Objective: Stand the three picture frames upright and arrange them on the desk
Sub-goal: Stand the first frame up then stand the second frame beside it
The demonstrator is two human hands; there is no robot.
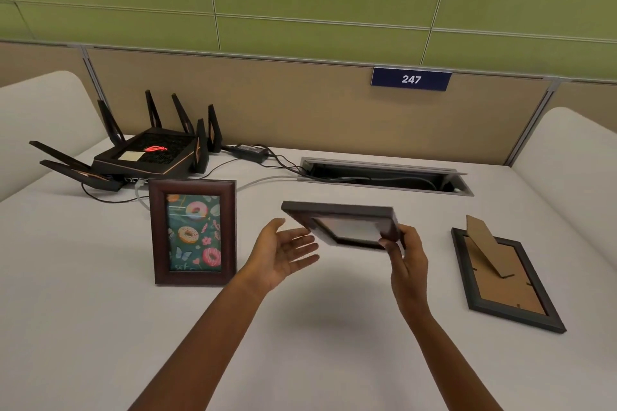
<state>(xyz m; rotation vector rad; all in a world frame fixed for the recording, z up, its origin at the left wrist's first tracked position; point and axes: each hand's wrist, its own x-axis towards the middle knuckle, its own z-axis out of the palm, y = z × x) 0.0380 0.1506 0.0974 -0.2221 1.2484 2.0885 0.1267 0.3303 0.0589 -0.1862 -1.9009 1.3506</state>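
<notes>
A dark brown frame with a donut picture stands upright on the white desk, left of centre. A second brown frame is held in the air above the desk's middle, tilted nearly flat, its glass side facing me. My right hand grips its near right corner. My left hand is open, palm up, just left of and below that frame, not touching it. At the right, a black frame lies face down with its cardboard stand sticking up.
A black router with several antennas sits at the back left, with a power brick and cables trailing to an open cable tray at the back. A tan partition with a "247" label closes the rear.
</notes>
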